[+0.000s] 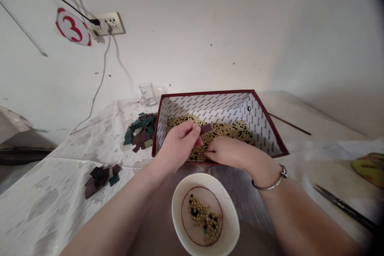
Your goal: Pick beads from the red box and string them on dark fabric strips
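Note:
Pinched between the thumb and fingers of my left hand point(182, 141) is a small flat dark-brown square piece point(205, 129), held above the beads. My right hand point(223, 150) reaches down into the box point(210, 93) at its near side, fingers drawn together among the beads. Whatever those fingertips hold, if anything, is hidden or too small to name. Yellow and black beads point(234, 131) cover the bottom of the box, which has a dark-red rim and a white printed lining. Closer to me, a white bowl point(177, 212) contains a smaller amount of similar beads.
Left of the box lies a heap of green and brown flat pieces point(142, 130), with a smaller pile point(99, 178) nearer. A glass mug point(148, 94) stands behind. On the right are a thin stick point(291, 124), scissors point(342, 204) and a yellow object point(370, 168).

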A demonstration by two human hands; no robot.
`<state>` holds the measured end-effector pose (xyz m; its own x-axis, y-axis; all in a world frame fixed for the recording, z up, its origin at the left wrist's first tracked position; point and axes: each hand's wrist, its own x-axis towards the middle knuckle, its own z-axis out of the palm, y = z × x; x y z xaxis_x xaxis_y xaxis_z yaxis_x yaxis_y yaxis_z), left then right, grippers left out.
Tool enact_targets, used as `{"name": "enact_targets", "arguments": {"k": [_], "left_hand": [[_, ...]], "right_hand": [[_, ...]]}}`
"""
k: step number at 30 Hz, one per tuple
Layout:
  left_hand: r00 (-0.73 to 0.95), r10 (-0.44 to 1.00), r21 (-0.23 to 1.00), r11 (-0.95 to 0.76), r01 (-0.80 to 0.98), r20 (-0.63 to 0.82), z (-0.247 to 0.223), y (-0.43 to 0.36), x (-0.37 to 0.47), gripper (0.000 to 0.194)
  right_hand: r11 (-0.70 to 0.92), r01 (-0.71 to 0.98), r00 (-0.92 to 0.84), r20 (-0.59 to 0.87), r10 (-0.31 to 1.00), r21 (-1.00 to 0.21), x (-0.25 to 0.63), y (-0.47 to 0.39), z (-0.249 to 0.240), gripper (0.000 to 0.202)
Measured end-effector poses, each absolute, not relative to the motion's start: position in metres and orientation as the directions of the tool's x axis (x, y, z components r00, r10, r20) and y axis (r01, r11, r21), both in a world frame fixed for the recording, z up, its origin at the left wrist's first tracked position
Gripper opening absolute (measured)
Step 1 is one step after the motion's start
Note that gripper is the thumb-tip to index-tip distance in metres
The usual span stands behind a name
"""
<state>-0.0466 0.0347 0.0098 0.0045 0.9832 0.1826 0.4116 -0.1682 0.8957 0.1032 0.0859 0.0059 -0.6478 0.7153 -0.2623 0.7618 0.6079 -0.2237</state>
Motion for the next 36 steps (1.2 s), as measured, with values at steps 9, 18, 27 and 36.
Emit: {"name": "enact_targets", "arguments": {"k": [9, 18, 27, 36], "left_hand": [[0.014, 0.983, 0.896, -0.171, 0.411, 0.181, 0.0089, 0.0345, -0.0460, 0.031], [0.019, 0.983, 0.897, -0.176, 0.405, 0.184, 0.0063, 0.0351, -0.0457, 0.031], [0.010, 0.980, 0.886, -0.183, 0.427, 0.198, 0.0067, 0.0350, -0.0466, 0.031], [0.000, 0.980, 0.888, -0.179, 0.423, 0.197, 0.0076, 0.0348, -0.0445, 0.033]], "right_hand": [[0.660, 0.707, -0.707, -0.251, 0.661, -0.256, 0.1034, 0.0866, 0.0047, 0.030], [0.671, 0.690, -0.724, -0.242, 0.646, -0.270, 0.1021, 0.0839, 0.0069, 0.034], [0.594, 0.785, -0.619, -0.260, 0.741, -0.178, 0.1017, 0.0822, 0.0069, 0.038], [0.568, 0.808, -0.588, -0.266, 0.764, -0.156, 0.1017, 0.0805, 0.0095, 0.042]]}}
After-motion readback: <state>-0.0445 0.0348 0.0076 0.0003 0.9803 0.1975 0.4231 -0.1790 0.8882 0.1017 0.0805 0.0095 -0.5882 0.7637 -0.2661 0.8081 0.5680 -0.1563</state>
